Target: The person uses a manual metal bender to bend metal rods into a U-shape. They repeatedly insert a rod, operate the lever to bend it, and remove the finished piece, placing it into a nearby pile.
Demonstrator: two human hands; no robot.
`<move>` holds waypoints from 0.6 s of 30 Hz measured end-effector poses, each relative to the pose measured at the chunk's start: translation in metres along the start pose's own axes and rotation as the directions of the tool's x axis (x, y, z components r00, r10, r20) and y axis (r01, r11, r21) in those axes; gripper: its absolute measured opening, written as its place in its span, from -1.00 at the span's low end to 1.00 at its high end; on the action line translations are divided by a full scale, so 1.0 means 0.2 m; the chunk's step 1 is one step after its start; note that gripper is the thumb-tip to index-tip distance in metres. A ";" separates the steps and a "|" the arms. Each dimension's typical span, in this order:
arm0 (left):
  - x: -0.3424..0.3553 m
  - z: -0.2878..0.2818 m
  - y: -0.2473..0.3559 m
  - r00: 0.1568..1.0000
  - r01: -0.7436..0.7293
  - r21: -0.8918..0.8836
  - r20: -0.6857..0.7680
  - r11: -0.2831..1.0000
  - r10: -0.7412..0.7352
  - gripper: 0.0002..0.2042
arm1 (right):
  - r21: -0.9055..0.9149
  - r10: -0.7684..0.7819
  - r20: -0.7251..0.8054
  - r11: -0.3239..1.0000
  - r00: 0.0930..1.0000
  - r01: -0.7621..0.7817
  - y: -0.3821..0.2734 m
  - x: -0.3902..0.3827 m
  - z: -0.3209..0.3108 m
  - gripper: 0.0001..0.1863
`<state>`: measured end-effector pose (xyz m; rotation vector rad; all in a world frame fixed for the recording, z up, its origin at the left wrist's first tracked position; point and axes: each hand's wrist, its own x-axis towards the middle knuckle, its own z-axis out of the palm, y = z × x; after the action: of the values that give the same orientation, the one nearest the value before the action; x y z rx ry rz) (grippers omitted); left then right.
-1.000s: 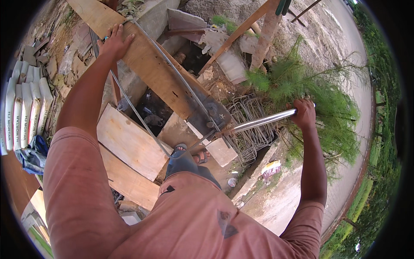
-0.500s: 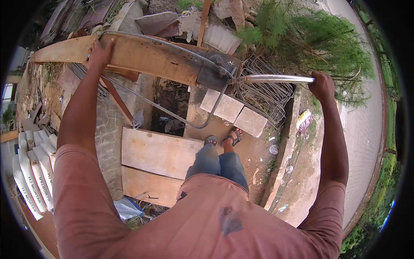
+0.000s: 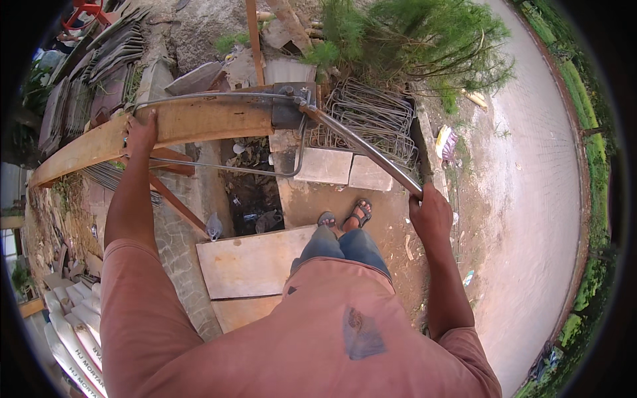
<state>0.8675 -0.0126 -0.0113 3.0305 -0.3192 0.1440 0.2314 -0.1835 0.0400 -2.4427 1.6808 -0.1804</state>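
Observation:
A long wooden beam (image 3: 212, 119) with a dark metal plate (image 3: 292, 109) at its right end lies across in front of me. Along the beam runs a thin steel rod (image 3: 219, 96), bent into a partial rectangle whose lower leg hangs below the beam. My left hand (image 3: 139, 136) is closed around the rod's left part, against the beam; its finger contact is partly hidden. From pegs on the plate, a rebar bending bar (image 3: 368, 149) slants down to the right. My right hand (image 3: 431, 209) grips its far end.
A stack of bent rebar stirrups (image 3: 368, 113) lies beyond two pale blocks (image 3: 323, 166). Left of my feet are boards (image 3: 255, 262) and an open pit (image 3: 255, 192). White bags (image 3: 79, 331) stand lower left; a green bush (image 3: 418, 40) grows at the back.
My right hand has swung the bar's end down and inward, toward me, so it now slants. The left hand stays on the rod. The whole view has shifted.

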 end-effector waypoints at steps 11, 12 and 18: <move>-0.07 0.05 -0.07 0.967 -0.106 -0.331 -0.256 0.938 0.019 -0.26 | 0.196 -0.057 -0.085 0.978 0.995 0.073 0.20 0.34 0.12 -0.71; -0.06 0.04 -0.10 0.924 -0.198 -0.394 -0.381 0.898 0.037 -0.30 | 0.243 -0.027 -0.092 0.969 0.995 0.049 0.21 0.34 0.12 -0.68; -1.12 -0.36 0.22 0.546 -0.748 -0.482 -0.055 0.456 0.836 -0.54 | 0.213 0.148 0.063 0.964 0.987 -0.158 0.59 0.07 0.14 -0.68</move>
<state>0.6346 -0.0019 0.0408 2.1570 -1.5555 -0.1580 0.1347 -0.2352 -0.0124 -2.1343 1.7215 -0.2696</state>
